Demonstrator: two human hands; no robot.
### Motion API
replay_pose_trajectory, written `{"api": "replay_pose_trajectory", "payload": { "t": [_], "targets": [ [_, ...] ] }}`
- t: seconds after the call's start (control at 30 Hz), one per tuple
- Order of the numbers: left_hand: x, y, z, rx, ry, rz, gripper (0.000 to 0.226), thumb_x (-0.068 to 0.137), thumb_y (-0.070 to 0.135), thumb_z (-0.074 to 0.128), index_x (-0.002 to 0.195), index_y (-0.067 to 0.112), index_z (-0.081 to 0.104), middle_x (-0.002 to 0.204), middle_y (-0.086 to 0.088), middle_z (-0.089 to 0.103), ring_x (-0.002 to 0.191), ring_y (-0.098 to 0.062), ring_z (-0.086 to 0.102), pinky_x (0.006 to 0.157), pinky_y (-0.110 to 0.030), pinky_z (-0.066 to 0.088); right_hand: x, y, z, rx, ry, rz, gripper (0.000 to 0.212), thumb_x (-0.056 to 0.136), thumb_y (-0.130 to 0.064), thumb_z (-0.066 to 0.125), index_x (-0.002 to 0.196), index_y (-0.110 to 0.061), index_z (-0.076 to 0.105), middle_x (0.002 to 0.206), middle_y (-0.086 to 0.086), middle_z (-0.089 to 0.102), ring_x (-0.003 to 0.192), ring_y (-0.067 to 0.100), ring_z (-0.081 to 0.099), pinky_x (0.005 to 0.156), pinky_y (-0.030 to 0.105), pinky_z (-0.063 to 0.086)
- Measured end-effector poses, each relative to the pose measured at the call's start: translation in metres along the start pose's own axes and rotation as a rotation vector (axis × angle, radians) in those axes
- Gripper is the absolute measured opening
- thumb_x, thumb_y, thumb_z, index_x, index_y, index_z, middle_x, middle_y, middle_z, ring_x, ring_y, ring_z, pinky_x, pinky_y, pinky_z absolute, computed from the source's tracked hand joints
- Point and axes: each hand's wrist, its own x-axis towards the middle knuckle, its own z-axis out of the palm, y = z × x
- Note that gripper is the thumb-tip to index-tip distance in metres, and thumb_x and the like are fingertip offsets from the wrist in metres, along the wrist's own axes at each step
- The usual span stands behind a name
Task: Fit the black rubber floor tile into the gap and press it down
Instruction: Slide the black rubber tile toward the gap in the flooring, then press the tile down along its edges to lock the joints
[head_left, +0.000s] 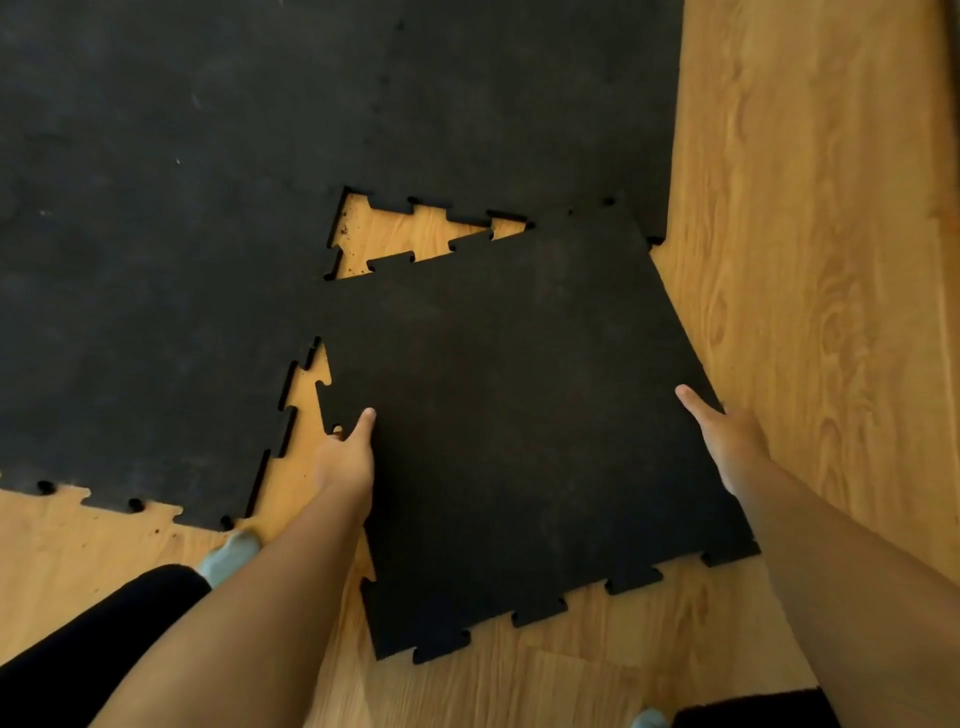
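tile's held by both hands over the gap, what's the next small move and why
Probably turn the tile slightly so its edges run parallel to the laid mat, then slide it in. It sits skewed: wood floor shows as wedges along its far and left edges. Left hand and right hand grip opposite edges.

Warm even light, soft, edges bowed

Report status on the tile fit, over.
Left hand and right hand grip the loose black rubber tile by its side edges. Tile skewed over the gap, not seated. Nothing blocking.
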Motion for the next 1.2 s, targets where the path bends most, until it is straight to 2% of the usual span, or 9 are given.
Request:
{"api": "replay_pose_trajectory", "payload": {
  "t": [0.17,0.23,0.27,0.37,0.47,0.6,0.8,1.03,1.2],
  "targets": [
    [-0.003,0.022,-0.027,0.096,0.202,0.237,0.078,0.077,0.073,0.053,0.127,0.013,0.054,0.095,-0.008,0.065,0.08,-0.027,0.065,0.075,-0.045,0.054,-0.055,0.013,0.025,0.292,0.167,0.038,0.079,0.065,-0.075,0.066,0.119,-0.017,0.059,0.115,0.001,0.062,0.104,0.026,0.058,0.087,0.038,0.04],
    [-0.001,0.041,-0.04,0.154,0.226,0.369,0.075,0.077,0.075,0.051,0.12,0.014,0.057,0.093,-0.004,0.065,0.076,-0.022,0.064,0.072,-0.045,0.054,-0.078,0.023,0.037,0.341,0.264,0.027,0.061,0.064,-0.079,0.062,0.092,-0.024,0.061,0.096,-0.004,0.062,0.08,0.016,0.056,0.081,0.037,0.042],
    [0.002,0.051,-0.045,0.185,0.235,0.428,0.076,0.076,0.075,0.05,0.119,0.014,0.057,0.099,-0.004,0.066,0.08,-0.021,0.064,0.074,-0.045,0.054,-0.088,0.027,0.041,0.376,0.293,0.032,0.062,0.065,-0.08,0.06,0.092,-0.025,0.061,0.091,-0.007,0.061,0.078,0.013,0.054,0.08,0.037,0.041],
    [0.015,0.078,-0.051,0.237,0.214,0.555,0.075,0.077,0.073,0.052,0.121,0.012,0.058,0.11,-0.003,0.064,0.093,-0.022,0.063,0.073,-0.038,0.052,-0.106,0.041,0.056,0.48,0.278,0.085,0.088,0.067,-0.08,0.059,0.128,-0.016,0.056,0.121,0.004,0.063,0.106,0.023,0.059,0.088,0.037,0.041],
    [0.032,0.103,-0.047,0.296,0.024,0.597,0.063,0.082,0.059,0.062,0.118,0.007,0.06,0.105,-0.006,0.065,0.099,-0.026,0.063,0.069,-0.034,0.047,-0.109,0.045,0.066,0.509,0.254,0.119,0.09,0.073,-0.075,0.06,0.141,-0.017,0.045,0.139,0.009,0.054,0.125,0.029,0.051,0.096,0.037,0.04],
    [0.049,0.115,-0.037,0.513,-0.154,0.417,0.06,0.089,0.028,0.064,0.139,0.003,0.042,0.129,-0.016,0.055,0.107,-0.03,0.057,0.078,-0.035,0.043,-0.098,0.049,0.07,0.326,0.117,0.156,0.087,0.08,-0.068,0.057,0.147,-0.018,0.034,0.148,0.011,0.044,0.132,0.035,0.043,0.106,0.048,0.036],
    [0.059,0.11,-0.03,0.434,-0.069,0.332,0.055,0.085,0.031,0.062,0.131,0.005,0.046,0.123,-0.016,0.054,0.112,-0.036,0.053,0.099,-0.047,0.041,-0.104,0.052,0.077,0.244,0.122,0.101,0.087,0.081,-0.07,0.053,0.146,-0.015,0.035,0.145,0.015,0.047,0.131,0.036,0.044,0.108,0.053,0.037],
    [0.07,0.096,-0.032,0.443,0.058,0.335,0.054,0.087,0.034,0.058,0.13,0.003,0.046,0.129,-0.02,0.052,0.117,-0.041,0.049,0.099,-0.05,0.037,-0.107,0.041,0.086,0.198,0.164,0.01,0.081,0.083,-0.069,0.05,0.138,-0.01,0.045,0.135,0.014,0.054,0.125,0.034,0.049,0.107,0.055,0.037],
    [0.074,0.091,-0.037,0.505,0.019,0.451,0.033,0.088,0.025,0.059,0.105,-0.002,0.051,0.112,-0.021,0.052,0.104,-0.041,0.053,0.089,-0.052,0.044,-0.105,0.04,0.087,0.183,0.132,0.065,0.079,0.084,-0.067,0.05,0.139,-0.01,0.044,0.135,0.014,0.054,0.125,0.035,0.05,0.106,0.056,0.039]
  ]
}}
